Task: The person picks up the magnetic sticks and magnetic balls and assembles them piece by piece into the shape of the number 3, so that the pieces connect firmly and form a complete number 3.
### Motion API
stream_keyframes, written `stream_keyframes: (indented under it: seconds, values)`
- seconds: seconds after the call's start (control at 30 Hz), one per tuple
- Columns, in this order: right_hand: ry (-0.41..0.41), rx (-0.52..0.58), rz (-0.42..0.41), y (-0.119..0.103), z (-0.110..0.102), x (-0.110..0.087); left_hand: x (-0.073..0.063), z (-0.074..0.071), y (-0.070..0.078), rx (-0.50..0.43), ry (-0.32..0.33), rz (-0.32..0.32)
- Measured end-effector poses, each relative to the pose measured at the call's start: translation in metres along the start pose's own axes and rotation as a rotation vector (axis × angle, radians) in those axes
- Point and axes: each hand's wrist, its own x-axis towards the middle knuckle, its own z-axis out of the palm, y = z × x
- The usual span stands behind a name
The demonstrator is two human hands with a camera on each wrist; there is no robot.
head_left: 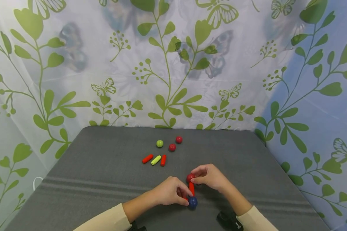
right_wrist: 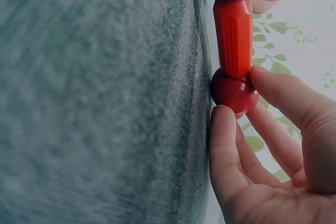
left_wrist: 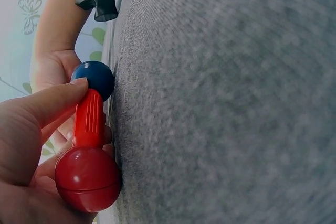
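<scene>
While held between both hands: joined red rod (head_left: pixel 191 189), set end to end with blue ball (head_left: pixel 192 202) nearer the body and gripped red ball (head_left: pixel 190 177) farther off, low at the grey bench (head_left: pixel 89 154).
Left hand (head_left: pixel 172 192): pinching the blue ball with thumb and fingertip, close to the rod's joint.
Right hand (head_left: pixel 210 177): pinching the gripped red ball between thumb and fingers.
Beside the left fingers: red piece (head_left: pixel 186 198), mostly covered, cannot tell its shape.
Loose rods: lying farther back, left red rod (head_left: pixel 147 158), yellow-green rod (head_left: pixel 156 160), right red rod (head_left: pixel 163 160).
Loose balls: resting behind these, green ball (head_left: pixel 159 143), near red ball (head_left: pixel 172 147), far red ball (head_left: pixel 179 139).
Backdrop: hanging beyond, leaf-and-butterfly curtain (head_left: pixel 173 80).
</scene>
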Motion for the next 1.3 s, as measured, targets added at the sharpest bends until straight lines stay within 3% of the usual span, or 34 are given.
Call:
stream_keyframes:
  seconds: [0.2,0.33,0.47,0.7,0.87,0.97,1.1,1.3]
  values:
    - [0.055,-0.036,0.025,-0.002,0.003,-0.003,-0.001,-0.003,-0.003,-0.011,-0.011,0.004]
    - [0.102,-0.083,0.040,-0.005,0.006,-0.007,-0.005,-0.014,-0.008,0.001,0.025,-0.009]
    - [0.108,-0.087,0.028,-0.008,0.010,-0.014,-0.009,-0.033,-0.018,0.063,0.126,-0.031]
    - [0.068,-0.003,-0.007,-0.007,0.014,-0.025,-0.017,-0.077,-0.038,0.174,0.374,-0.089]
    - [0.008,0.066,0.023,-0.008,0.016,-0.031,-0.019,-0.106,-0.057,0.199,0.506,-0.186]
    - [-0.016,0.092,0.049,-0.008,0.017,-0.032,-0.020,-0.118,-0.070,0.226,0.549,-0.238]
    - [-0.029,0.112,0.069,-0.006,0.018,-0.032,-0.017,-0.128,-0.084,0.272,0.535,-0.298]
    - [-0.028,0.149,0.090,-0.003,0.019,-0.033,-0.007,-0.139,-0.089,0.276,0.406,-0.417]
